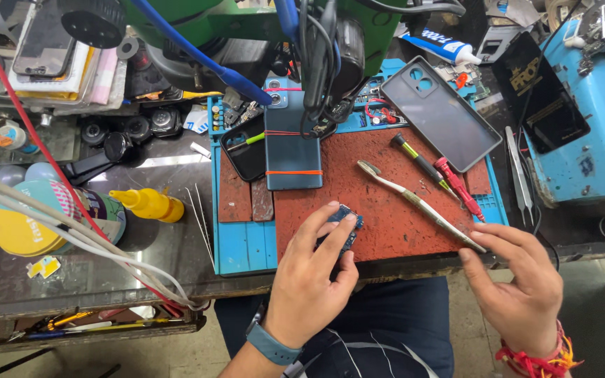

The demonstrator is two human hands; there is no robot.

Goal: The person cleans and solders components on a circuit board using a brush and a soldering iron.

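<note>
Your left hand (pixel 314 269) is pinching a small blue circuit board (pixel 345 222) between thumb and fingers, holding it low over the near edge of the worn red-brown mat (pixel 379 203) that lies on the blue work mat (pixel 246 245) on the table (pixel 92 273). A grey-blue watch band (pixel 271 344) sits on that wrist. Your right hand (pixel 519 280) is released, fingers spread and holding nothing, at the near right corner of the mat, its fingertips just beside the tip of a pale-handled brush (pixel 418 203) that lies slanted across the red-brown mat. A red and yellow thread bracelet (pixel 537 360) circles that wrist.

Beyond the board, a blue phone (pixel 292 150) lies back up with an orange band around its lower part. To its left sits a dark tray (pixel 245 150). On the far right of the mat a grey phone back cover (pixel 439 112) lies tilted, and near it are a green-and-black screwdriver (pixel 418 161) and a red screwdriver (pixel 459 187). Steel tweezers (pixel 519 178) rest on the table just right of the blue mat. To the left of the mat stands a yellow squeeze bottle (pixel 150 204), lying on its side, with thin metal tweezers (pixel 201 217) between it and the mat
</note>
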